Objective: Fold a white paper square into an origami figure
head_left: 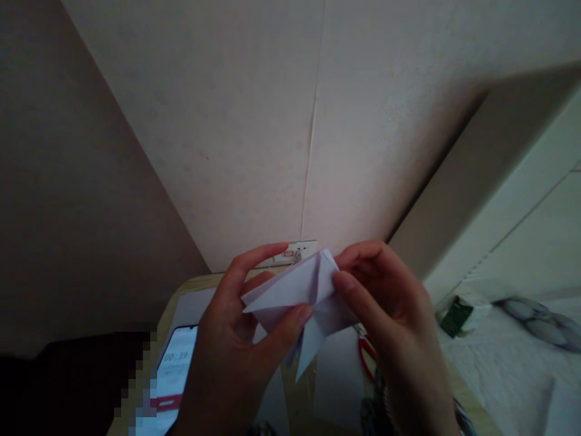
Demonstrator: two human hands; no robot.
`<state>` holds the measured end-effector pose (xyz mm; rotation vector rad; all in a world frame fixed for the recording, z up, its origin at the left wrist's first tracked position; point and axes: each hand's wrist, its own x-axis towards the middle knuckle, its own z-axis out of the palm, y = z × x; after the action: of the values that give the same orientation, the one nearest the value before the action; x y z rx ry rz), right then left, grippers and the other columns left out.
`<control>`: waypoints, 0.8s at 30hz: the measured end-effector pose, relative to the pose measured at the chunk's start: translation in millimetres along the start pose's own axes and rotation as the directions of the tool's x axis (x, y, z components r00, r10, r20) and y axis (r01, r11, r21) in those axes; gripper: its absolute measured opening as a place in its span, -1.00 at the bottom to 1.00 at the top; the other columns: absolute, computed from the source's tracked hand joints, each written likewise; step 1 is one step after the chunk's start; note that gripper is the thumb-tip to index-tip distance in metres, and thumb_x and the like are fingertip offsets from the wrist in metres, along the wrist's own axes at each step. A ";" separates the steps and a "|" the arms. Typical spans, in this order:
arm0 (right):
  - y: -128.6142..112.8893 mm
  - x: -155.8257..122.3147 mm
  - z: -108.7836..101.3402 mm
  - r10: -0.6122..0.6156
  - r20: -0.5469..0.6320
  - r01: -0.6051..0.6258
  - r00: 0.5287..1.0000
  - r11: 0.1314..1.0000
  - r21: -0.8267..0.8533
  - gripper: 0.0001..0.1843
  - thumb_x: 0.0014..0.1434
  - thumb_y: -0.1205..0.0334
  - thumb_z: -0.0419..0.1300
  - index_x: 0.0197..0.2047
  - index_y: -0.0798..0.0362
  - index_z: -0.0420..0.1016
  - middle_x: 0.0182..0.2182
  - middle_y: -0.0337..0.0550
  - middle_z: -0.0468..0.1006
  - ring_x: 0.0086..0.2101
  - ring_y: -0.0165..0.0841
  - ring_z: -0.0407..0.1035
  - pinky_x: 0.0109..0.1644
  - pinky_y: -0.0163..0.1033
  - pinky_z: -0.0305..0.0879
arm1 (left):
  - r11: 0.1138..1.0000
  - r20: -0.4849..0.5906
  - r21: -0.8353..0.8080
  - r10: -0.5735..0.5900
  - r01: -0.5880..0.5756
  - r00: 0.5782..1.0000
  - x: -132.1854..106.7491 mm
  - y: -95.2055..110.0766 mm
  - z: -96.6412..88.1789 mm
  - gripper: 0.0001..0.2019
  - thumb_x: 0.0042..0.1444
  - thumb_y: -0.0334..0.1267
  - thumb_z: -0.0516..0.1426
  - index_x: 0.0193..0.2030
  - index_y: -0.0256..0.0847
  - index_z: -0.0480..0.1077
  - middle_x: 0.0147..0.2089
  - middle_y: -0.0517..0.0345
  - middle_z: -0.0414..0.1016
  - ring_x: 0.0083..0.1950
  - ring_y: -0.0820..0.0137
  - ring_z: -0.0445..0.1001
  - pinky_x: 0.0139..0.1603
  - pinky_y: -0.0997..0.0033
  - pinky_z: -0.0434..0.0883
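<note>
A folded piece of white paper [299,297] with several creased flaps is held up in front of the wall, above a small wooden table [175,303]. My left hand [236,339] pinches its left side, thumb on the front and fingers curled behind. My right hand [390,309] pinches the right side, thumb pressed on a crease near the middle. A pointed flap of the paper hangs down between the two hands.
A phone [175,375] with a lit timer screen lies on the table at the lower left. Red-handled scissors [365,351] lie under my right hand. A wall socket [297,250] sits behind the paper. A bed with white bedding [508,363] is at the right.
</note>
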<state>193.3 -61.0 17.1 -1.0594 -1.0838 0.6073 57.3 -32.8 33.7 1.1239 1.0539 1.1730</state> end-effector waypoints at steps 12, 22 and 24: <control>5.8 1.9 -1.4 -0.049 0.055 0.058 0.997 0.986 -0.157 -0.84 0.33 0.30 0.25 -0.33 -0.05 0.56 -0.47 -0.34 0.59 -0.45 -0.44 0.44 -0.45 -0.37 0.30 | 0.989 0.084 0.135 0.044 -0.055 0.995 5.9 -5.6 -5.7 -0.46 -0.13 -0.38 0.45 0.04 0.01 0.54 -0.27 0.28 0.73 -0.27 0.27 0.71 -0.31 0.47 0.58; 5.3 6.8 -0.9 -0.128 0.156 0.174 0.979 0.928 -0.330 -0.83 0.30 0.35 0.23 -0.35 0.00 0.54 -0.47 -0.32 0.63 -0.44 -0.44 0.49 -0.39 -0.39 0.34 | 0.973 0.107 0.189 0.116 -0.135 0.987 5.2 -5.4 -11.3 -0.80 0.00 -0.29 0.40 -0.20 0.02 0.65 -0.21 0.29 0.75 -0.15 0.32 0.69 -0.12 0.48 0.54; 3.2 7.7 -1.4 -0.155 0.193 0.217 0.969 0.905 -0.366 -0.82 0.28 0.38 0.23 -0.37 0.01 0.55 -0.48 -0.31 0.64 -0.44 -0.44 0.50 -0.38 -0.40 0.35 | 0.968 0.097 0.207 0.125 -0.143 0.987 5.0 -6.1 -12.4 -0.92 0.05 -0.23 0.38 -0.28 0.01 0.65 -0.22 0.28 0.75 -0.16 0.32 0.67 -0.15 0.47 0.53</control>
<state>197.8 -53.9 17.1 -1.2404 -1.4689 0.3322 46.4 -26.9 25.8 1.4197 1.0713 1.1263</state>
